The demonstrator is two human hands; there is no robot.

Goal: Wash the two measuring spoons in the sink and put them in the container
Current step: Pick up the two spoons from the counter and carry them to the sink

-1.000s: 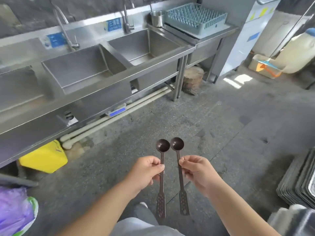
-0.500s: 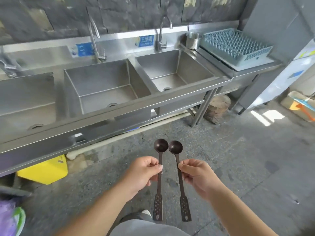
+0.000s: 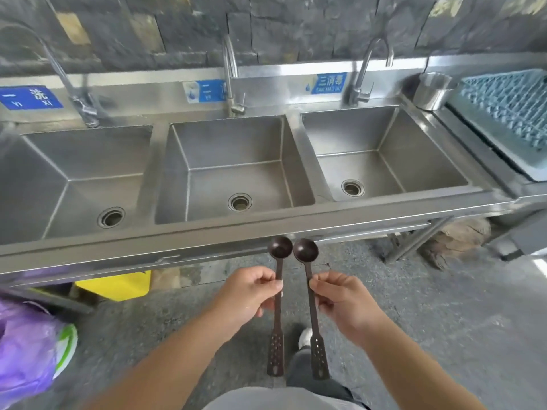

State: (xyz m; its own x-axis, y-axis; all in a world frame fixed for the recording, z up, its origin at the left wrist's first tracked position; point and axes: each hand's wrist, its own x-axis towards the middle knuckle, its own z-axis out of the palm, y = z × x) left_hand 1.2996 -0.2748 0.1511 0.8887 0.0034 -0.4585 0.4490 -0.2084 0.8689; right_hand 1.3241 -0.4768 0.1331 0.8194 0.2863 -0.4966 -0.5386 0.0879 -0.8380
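Holding one dark brown long-handled plastic measuring spoon in our left hand and its twin, a second dark brown measuring spoon, in our right hand, we stand in front of the sinks. From the head view, each hand pinches its spoon at mid-handle between thumb and curled fingers, bowls up and perforated handle ends hanging down, the two bowls just beside each other.

Ahead of the hands runs the long three-basin stainless steel sink, its front rim just beyond the spoon bowls. The middle basin lies straight ahead, with its curved steel tap behind it; the basins look dry, and no water is running. Further ahead and to the right of our right hand stands a small round steel container on the desk, next to a blue-grey plastic dish rack.

We judge washing has not started: we are at the approach. The next move calls for carrying both spoons over the rim into a basin, then freeing a hand to open a tap.
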